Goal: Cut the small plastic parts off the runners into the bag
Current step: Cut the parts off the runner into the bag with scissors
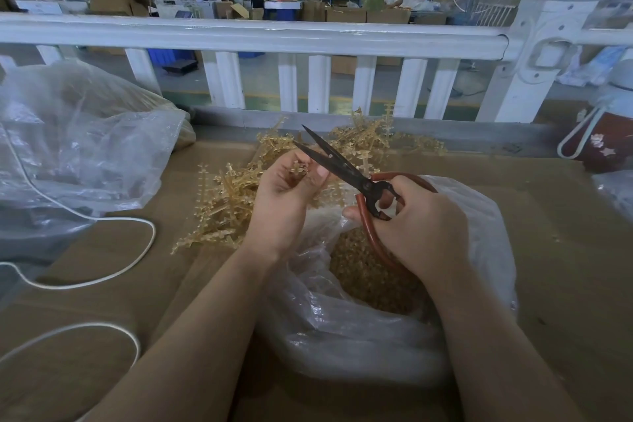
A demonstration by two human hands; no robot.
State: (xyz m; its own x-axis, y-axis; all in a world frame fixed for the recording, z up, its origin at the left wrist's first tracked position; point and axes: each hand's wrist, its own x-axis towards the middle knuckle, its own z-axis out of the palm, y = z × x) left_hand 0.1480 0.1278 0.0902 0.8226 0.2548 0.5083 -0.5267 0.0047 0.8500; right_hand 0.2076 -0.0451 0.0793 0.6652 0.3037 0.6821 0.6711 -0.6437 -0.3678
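My left hand [286, 195] pinches a short amber plastic runner [298, 171] between thumb and fingers, above the bag's far edge. My right hand [416, 229] grips the red handles of black-bladed scissors [337, 166]. The blades stand apart, their tips pointing up and left right beside the runner. Below both hands sits an open clear plastic bag [359, 329] holding several small amber cut parts [363, 271]. A heap of uncut amber runners [226, 205] lies on the cardboard surface behind and to the left of my hands.
A large crumpled clear bag [78, 144] fills the left side. A white cord [113, 271] loops across the brown cardboard tabletop [565, 250]. A white railing [257, 41] runs along the far edge. A red and white bottle [606, 127] stands at the right.
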